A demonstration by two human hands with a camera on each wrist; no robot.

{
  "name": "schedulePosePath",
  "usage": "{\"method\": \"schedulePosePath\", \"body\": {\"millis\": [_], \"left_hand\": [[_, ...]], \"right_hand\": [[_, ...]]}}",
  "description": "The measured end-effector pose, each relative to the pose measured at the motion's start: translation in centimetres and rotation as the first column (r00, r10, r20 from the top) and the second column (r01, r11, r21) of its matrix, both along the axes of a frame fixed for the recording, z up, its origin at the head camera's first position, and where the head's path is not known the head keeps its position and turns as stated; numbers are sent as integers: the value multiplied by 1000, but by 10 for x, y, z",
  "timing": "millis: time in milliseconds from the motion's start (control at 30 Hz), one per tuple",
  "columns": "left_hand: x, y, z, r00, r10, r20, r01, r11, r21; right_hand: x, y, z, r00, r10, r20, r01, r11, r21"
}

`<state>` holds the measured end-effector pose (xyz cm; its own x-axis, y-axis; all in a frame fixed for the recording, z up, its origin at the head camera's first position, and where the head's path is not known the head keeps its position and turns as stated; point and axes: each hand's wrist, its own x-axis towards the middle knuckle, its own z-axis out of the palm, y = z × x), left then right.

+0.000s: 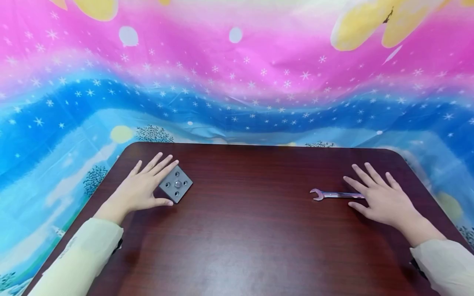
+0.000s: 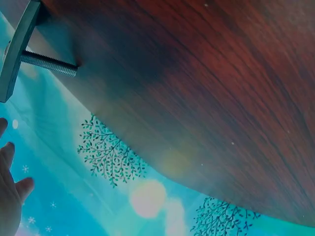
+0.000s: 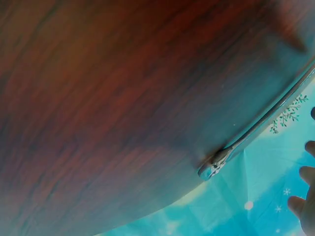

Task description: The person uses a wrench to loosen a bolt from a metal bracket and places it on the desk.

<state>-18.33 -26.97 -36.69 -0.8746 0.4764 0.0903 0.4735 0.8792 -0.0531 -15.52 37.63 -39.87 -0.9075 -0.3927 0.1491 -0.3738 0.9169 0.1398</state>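
In the head view a grey square metal plate with small holes and a bolt through its middle is on the table's left side. The left wrist view shows the threaded bolt shank sticking out from the plate's underside. My left hand, fingers straight and spread, is beside the plate and overlaps its left edge; whether it touches cannot be told. On the right lies a metal wrench, its open jaw end pointing left. My right hand spreads its fingers over the handle, hiding the far end, and grips nothing.
The dark red-brown wooden table has rounded far corners. Behind it and along its sides hangs a pink and blue cloth with snowflakes and trees. The plate and wrench lie well apart.
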Motion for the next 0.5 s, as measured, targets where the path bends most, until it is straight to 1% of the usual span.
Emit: {"method": "schedulePosePath", "body": {"millis": [100, 300, 500], "left_hand": [[-3, 0, -1, 999, 5, 32, -5, 1000, 7], [-9, 2, -2, 994, 25, 103, -30, 998, 53], [-12, 2, -3, 987, 24, 158, -40, 994, 99]], "right_hand": [[0, -2, -1, 1000, 9, 22, -9, 1000, 7], [-2, -7, 1, 997, 10, 71, -11, 1000, 20], [-5, -6, 0, 997, 51, 66, -51, 999, 5]]}}
